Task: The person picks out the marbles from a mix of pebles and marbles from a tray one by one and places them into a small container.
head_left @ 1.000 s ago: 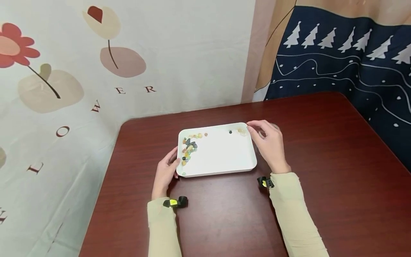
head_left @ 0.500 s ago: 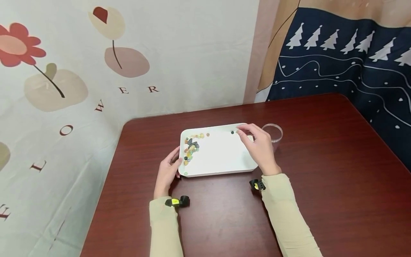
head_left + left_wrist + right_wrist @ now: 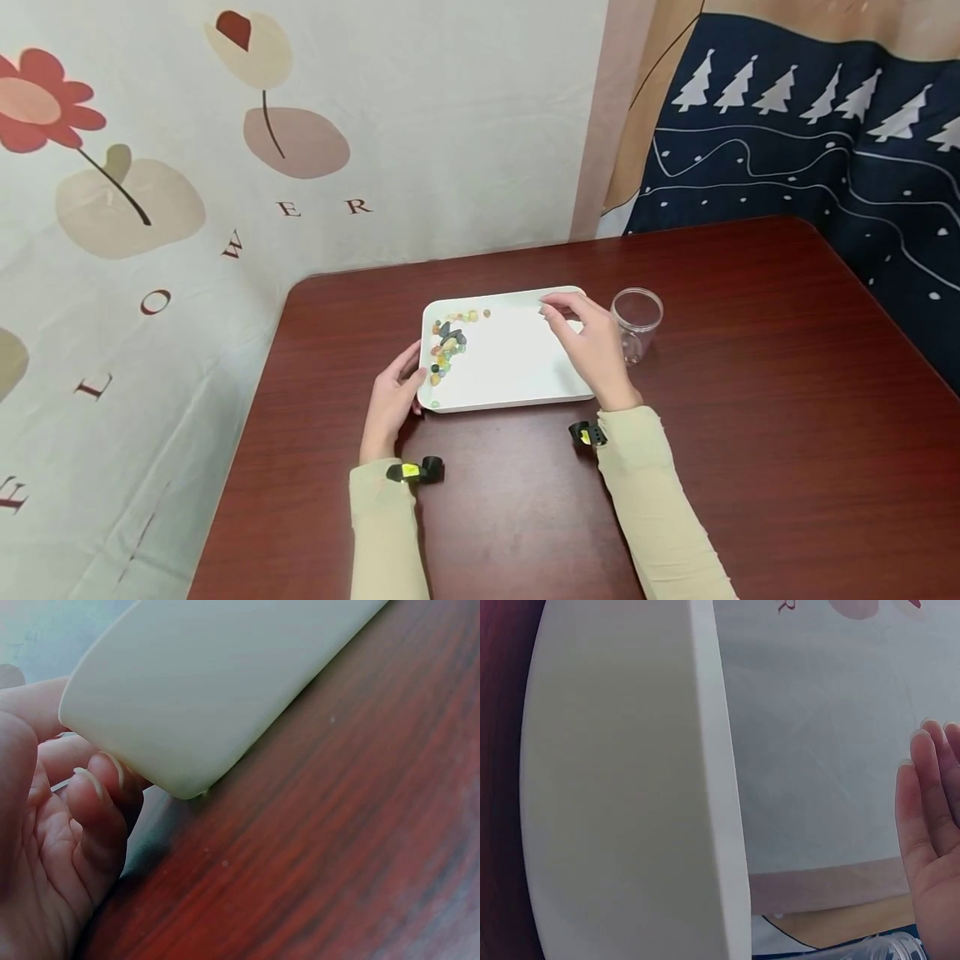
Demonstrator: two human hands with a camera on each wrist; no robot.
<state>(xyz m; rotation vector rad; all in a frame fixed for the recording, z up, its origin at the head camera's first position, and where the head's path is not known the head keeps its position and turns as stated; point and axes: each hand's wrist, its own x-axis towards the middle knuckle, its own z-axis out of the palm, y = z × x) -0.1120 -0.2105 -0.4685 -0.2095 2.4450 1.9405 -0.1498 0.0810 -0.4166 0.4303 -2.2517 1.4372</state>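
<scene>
In the head view, the white tray lies on the red-brown table, with its long axis going from left to right across the person. The left hand grips its left edge, with the thumb on the rim. The coloured stones gather inside at this same side, so they are nearer to the left hand, while one brownish bead lies apart, along the far edge. The right hand is above the right part of the tray; its thumb and forefinger point left, their tips narrow and close together. A small dark spot shows at these tips, perhaps a bead, but I cannot tell whether it is pinched. The clear jar stands just to the right of this hand, behind the fingertips' direction.

In the left wrist view, curled fingers are at the tray's corner.

In the right wrist view, several fingers appear straight and side by side; the stones are not visible there.
</scene>
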